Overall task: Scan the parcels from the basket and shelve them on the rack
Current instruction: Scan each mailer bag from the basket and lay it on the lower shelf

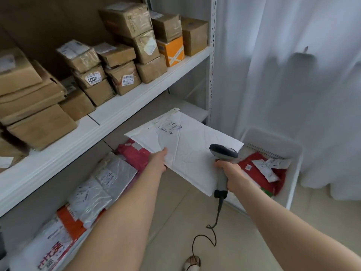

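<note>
Gripping crinkled flat white mailer point(187, 145) with left hand point(158, 159) fingers, right hand point(229, 171) fingers clamped round grey scanner point(223, 151)

Both arms were bare and extended forward. The left forearm point(121, 212) entered from 7 o'clock and ran toward 1 o'clock. The left hand point(158, 160) pinched the near edge of a white parcel point(187, 141), thumb on top, fingers hidden beneath. The right forearm point(283, 229) entered from 4 o'clock and ran toward 10 o'clock. The right hand point(231, 173) was wrapped round the handle of a scanner point(223, 151). The hands stood apart, the left at 9 o'clock of the right.
</note>
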